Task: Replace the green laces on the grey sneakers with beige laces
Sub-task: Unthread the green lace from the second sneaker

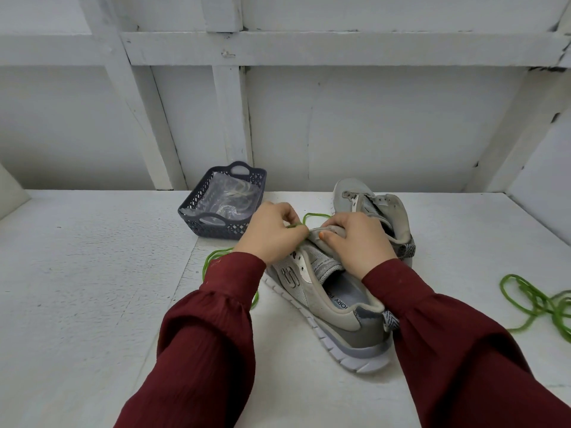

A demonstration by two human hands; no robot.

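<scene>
A grey sneaker (333,310) lies in front of me with its heel toward me. My left hand (272,233) pinches a green lace (315,216) at the front of this shoe; the lace loops out to the left at the sleeve. My right hand (355,242) grips the shoe's tongue. A second grey sneaker (367,199) stands behind, without a lace in its eyelets. Another green lace (537,301) lies loose at the right. Beige laces in clear plastic (231,196) sit in a dark basket (197,196).
The work surface is a white painted shelf (92,273) with a white panelled wall behind. The basket stands at the back, left of the shoes. Angled white boards close in at the far left and right edges.
</scene>
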